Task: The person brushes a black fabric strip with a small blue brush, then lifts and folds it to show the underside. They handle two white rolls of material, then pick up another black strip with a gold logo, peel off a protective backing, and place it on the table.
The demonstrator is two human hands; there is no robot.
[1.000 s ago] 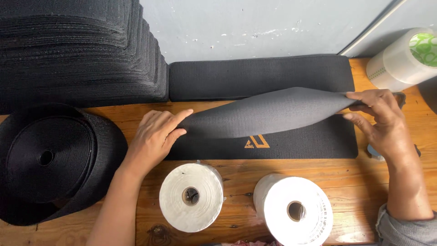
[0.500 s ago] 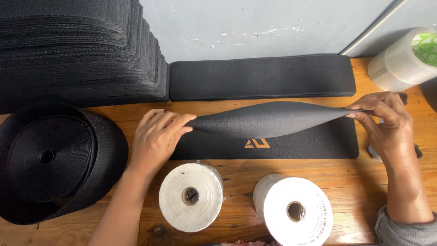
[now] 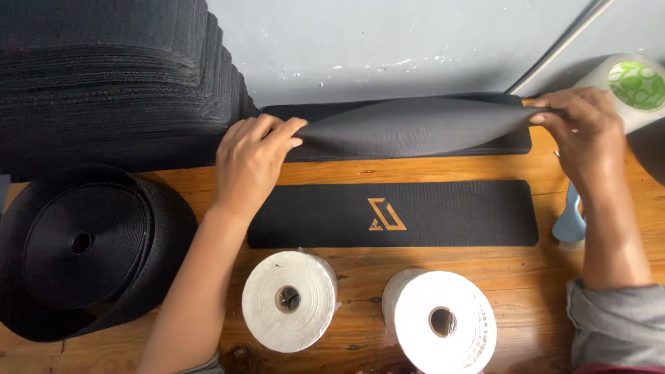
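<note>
Your left hand pinches one end of a dark grey fabric strip; your right hand pinches the other end, holding it bowed above a black pad at 12 o'clock on the desk.

At centre: a flat black strip with an orange angular emblem.

At 6 o'clock: two white rolls, one cut off by the frame.

At 9 o'clock: a black coil of strap.

At 10 o'clock: a stack of black sheets, partly out of frame.

At 2 o'clock: a tape roll with a green patterned core.

At 3 o'clock: a pale blue tool, mostly hidden.
</note>
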